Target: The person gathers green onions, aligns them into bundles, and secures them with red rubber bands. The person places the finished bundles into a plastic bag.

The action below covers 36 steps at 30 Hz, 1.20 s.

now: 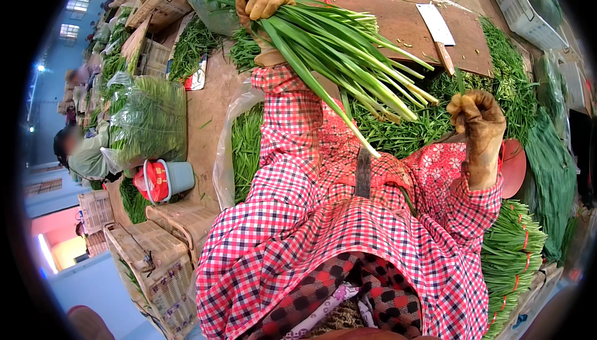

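In my gloved left hand (262, 7) is a bunch of garlic chives (339, 48), gripped around the leafy part. Its pale stem ends fan out toward the lower right, above my lap. My gloved right hand (482, 119) is closed to the right of those stems, with a green chive leaf (460, 82) poking up from its fingertips. Past the bunch lies a brown board (398, 20), and on it rests a cleaver (437, 32) with a wooden handle, apart from both hands. Loose chives (398, 132) are heaped beneath the stems.
Tied chive bundles (513, 259) are stacked at my lower right, below green sheeting (547, 178). A white crate (532, 10) stands at far right. On the left are a bagged chive bale (149, 119), a grey bucket (179, 177) and plastic crates (155, 265). Another person (90, 153) sits farther left.
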{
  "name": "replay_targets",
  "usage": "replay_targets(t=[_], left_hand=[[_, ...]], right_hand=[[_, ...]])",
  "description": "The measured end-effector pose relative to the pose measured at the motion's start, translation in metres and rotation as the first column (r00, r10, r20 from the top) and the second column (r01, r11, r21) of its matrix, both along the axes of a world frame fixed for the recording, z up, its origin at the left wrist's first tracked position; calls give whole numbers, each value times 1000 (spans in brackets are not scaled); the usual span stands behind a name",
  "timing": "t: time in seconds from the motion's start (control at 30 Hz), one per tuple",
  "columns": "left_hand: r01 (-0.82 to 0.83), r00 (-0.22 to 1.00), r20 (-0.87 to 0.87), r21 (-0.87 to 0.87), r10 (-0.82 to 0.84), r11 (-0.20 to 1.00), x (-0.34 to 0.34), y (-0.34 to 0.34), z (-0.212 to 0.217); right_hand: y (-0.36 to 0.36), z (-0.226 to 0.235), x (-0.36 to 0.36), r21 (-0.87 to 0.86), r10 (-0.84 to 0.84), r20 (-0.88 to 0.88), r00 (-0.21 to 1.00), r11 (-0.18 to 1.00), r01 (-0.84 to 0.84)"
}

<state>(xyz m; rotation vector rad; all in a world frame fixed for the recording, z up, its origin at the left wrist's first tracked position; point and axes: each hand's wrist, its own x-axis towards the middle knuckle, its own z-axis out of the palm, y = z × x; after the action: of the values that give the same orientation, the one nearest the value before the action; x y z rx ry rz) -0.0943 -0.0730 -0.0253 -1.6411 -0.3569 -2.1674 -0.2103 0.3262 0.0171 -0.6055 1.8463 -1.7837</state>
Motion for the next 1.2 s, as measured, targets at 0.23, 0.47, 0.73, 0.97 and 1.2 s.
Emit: replay_targets(t=[0.23, 0.47, 0.73, 0.97, 1.2], left_hand=[[-10, 986, -167, -192, -23, 981, -6, -27, -8], [-158, 987, -39, -342, 154, 926, 30, -18, 13], [-69, 989, -139, -98, 55, 993, 34, -16, -4], [-19, 985, -171, -28, 14, 999, 39, 13, 24], [-76, 989, -122, 107, 89, 991, 46, 20, 24]], right_hand=[[-11, -11, 25, 23, 358, 176, 917, 930, -367], [-45, -52, 115, 94, 221, -153, 963, 973, -209], [2, -59, 109, 248, 238, -821, 518, 967, -51], [6, -44, 63, 5, 140, 158, 978, 990, -143], [-14, -32, 52, 62, 304, 115, 946, 948, -313]])
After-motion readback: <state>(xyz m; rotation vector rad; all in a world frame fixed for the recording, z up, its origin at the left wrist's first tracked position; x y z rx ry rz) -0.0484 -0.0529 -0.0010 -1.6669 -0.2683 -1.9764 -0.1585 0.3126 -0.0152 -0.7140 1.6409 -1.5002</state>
